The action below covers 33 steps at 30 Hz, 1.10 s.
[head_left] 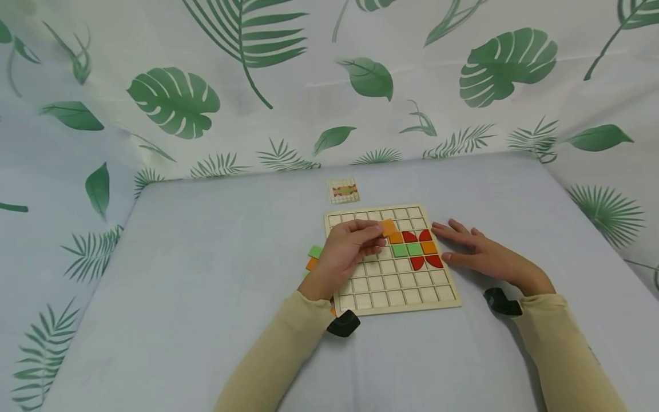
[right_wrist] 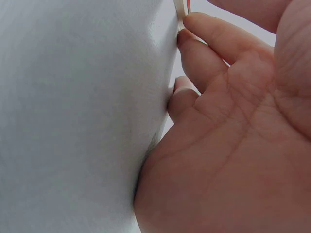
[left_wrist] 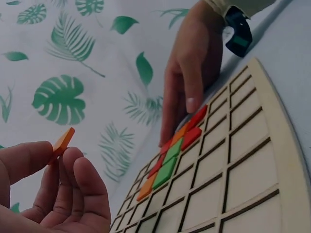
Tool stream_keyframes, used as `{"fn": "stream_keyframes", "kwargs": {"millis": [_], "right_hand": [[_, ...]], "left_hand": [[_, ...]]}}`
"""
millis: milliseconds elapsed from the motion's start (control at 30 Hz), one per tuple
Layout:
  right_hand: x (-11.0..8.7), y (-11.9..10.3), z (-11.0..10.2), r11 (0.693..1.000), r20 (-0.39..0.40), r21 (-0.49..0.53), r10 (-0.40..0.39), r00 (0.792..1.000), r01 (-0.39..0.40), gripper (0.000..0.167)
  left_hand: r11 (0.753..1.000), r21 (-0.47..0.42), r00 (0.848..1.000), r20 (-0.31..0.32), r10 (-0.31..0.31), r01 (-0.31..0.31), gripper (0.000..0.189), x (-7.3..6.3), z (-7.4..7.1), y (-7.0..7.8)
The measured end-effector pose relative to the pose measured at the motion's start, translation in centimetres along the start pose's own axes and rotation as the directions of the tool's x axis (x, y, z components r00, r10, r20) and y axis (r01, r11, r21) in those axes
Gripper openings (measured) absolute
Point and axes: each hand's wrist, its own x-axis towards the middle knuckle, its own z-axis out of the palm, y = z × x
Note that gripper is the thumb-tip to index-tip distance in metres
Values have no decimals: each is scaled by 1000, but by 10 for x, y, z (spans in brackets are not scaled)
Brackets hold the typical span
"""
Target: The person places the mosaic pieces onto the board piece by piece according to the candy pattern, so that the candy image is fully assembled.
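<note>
My left hand [head_left: 341,254] pinches an orange square tile [head_left: 388,228] between thumb and fingers, held above the wooden grid board [head_left: 393,312]. In the left wrist view the tile [left_wrist: 63,141] is seen nearly edge-on, tilted, apart from the board. On the board lie two green squares [head_left: 414,249], an orange square [head_left: 428,247] at the right, another orange square [head_left: 395,237] farther left, and several red rounded pieces [head_left: 434,261]. My right hand [head_left: 486,256] rests at the board's right edge, fingers extended and spread, holding nothing.
Behind the board lies a small pattern card [head_left: 344,191] with a grid design. Loose green [head_left: 315,252] and orange tiles [head_left: 311,264] lie left of the board, partly hidden by the left hand and forearm. A leaf-printed cloth [head_left: 309,86] hangs behind the table.
</note>
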Motion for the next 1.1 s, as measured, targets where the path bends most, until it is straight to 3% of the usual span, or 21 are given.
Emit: {"fn": "stream_keyframes", "kwargs": {"millis": [167,300,400,567,667,833,967,1100], "right_hand": [[-1,2,1,1000,-1,7,1,1000,-1,79],[-1,3,0,1000,-2,4,-5,1000,5,79],[-1,2,0,1000,-2,6,-11,1000,11,79],[-1,-1,-2,1000,0,1,-17,1000,17,78],[-1,-2,-2,1000,-1,-6,-24,1000,24,77],[0,-2,-2,1000,-4,-9,-29,1000,29,76],[0,-2,-1,1000,-3,-6,-24,1000,24,77],[-1,-2,-1,1000,-4,-6,-23,1000,23,77]], "left_hand": [[978,206,1000,-13,21,-18,10,1,6,-16],[920,391,1000,4,31,-30,8,0,10,-27],[855,515,998,21,56,-59,8,-1,12,-32],[701,697,984,43,171,-153,6,-1,13,-37],[637,748,976,68,205,-186,4,-1,14,-38],[578,786,970,113,214,-219,2,-1,15,-39],[547,802,966,136,220,-238,3,-1,17,-41],[487,830,957,178,229,-271,5,0,18,-43]]}}
